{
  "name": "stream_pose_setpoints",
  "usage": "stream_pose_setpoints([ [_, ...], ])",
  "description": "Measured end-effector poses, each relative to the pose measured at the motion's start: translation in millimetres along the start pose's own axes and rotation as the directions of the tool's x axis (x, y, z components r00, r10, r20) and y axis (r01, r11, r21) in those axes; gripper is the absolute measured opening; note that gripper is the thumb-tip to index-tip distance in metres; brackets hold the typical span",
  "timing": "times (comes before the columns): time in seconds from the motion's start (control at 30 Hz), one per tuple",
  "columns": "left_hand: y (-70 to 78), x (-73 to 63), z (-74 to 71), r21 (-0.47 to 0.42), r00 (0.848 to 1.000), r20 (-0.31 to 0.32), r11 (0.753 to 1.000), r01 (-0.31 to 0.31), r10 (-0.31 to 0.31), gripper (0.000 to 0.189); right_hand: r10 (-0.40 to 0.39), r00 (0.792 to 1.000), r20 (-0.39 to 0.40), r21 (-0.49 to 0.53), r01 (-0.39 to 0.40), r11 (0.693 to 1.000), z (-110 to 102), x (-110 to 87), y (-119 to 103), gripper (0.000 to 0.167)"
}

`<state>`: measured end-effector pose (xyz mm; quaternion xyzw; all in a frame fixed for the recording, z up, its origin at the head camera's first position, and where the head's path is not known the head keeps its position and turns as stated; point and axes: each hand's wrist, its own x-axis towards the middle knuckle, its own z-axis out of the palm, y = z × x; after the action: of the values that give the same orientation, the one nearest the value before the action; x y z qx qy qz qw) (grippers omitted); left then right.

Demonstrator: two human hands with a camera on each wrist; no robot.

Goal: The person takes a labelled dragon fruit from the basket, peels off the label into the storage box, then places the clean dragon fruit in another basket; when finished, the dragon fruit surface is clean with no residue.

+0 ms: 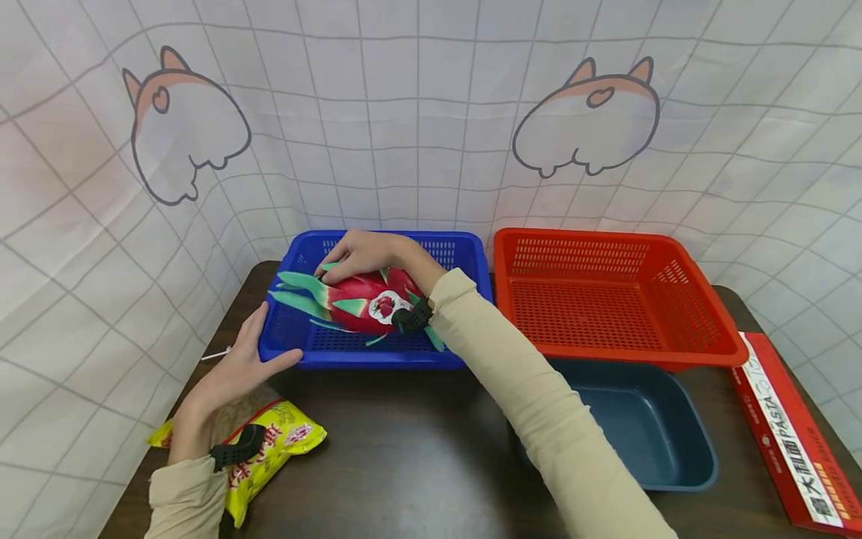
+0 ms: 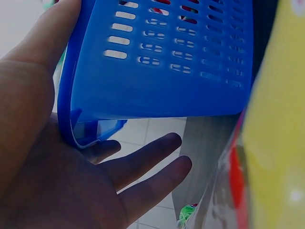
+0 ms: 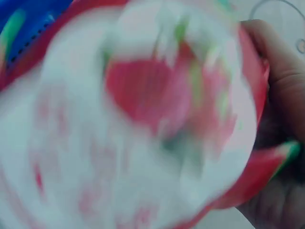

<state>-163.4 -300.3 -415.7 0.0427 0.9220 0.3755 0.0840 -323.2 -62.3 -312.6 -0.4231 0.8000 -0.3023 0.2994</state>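
A red dragon fruit (image 1: 350,289) with green scales and a round white sticker (image 1: 377,308) is at the blue basket (image 1: 377,360). My right hand (image 1: 367,253) grips it from its far side, palm down; its wrist passes over the fruit. In the right wrist view the sticker (image 3: 190,167) fills most of the picture, blurred, with part of the hand behind the fruit. My left hand (image 1: 237,370) is at the basket's front left corner, fingers spread. The left wrist view has its thumb along the basket rim (image 2: 71,102) and straight fingers (image 2: 152,152) outside the wall.
A yellow snack bag (image 1: 286,434) lies under my left wrist. Right of the blue basket stands a red basket (image 1: 606,350), with a dark blue basin (image 1: 700,449) before it, partly behind my right sleeve. A red pasta box (image 1: 788,434) lies at the right edge. A patterned curtain (image 1: 417,112) hangs behind.
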Motion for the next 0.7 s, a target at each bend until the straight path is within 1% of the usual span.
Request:
stream_pose_setpoints([
  [0.07,0.2,0.5,-0.2,0.002,1.000,-0.003,1.000,-0.008,0.008,0.105,0.004,1.000,-0.028,0.040,-0.002,0.999,-5,-5.4,-1,0.033],
  [0.17,-0.3,0.6,0.0,0.006,1.000,-0.003,1.000,-0.014,0.014,0.105,0.004,1.000,-0.031,0.081,-0.002,0.997,-9,-12.7,-4,0.035],
  [0.33,-0.2,-1.3,0.6,0.002,1.000,0.003,1.000,-0.011,0.011,0.105,-0.041,0.999,-0.010,0.059,0.042,0.997,-9,-22.6,-11,0.035],
  [0.4,-0.5,-1.9,1.7,0.000,1.000,0.004,1.000,-0.009,0.009,0.105,-0.047,0.999,-0.005,0.051,0.048,0.998,-8,-28.5,-15,0.034],
  [0.53,-1.0,-1.7,3.6,-0.003,1.000,0.006,1.000,-0.009,0.009,0.104,-0.006,1.000,-0.008,0.075,0.006,0.997,-2,-45.3,-21,0.034],
  [0.63,-0.2,-1.8,2.9,0.002,1.000,0.006,1.000,-0.011,0.011,0.104,0.039,0.999,-0.014,0.119,-0.037,0.992,4,-60.0,-25,0.034],
  [0.7,1.1,-1.9,2.2,0.002,1.000,0.007,1.000,-0.016,0.016,0.104,0.051,0.999,-0.016,0.149,-0.048,0.988,9,-70.4,-28,0.034],
])
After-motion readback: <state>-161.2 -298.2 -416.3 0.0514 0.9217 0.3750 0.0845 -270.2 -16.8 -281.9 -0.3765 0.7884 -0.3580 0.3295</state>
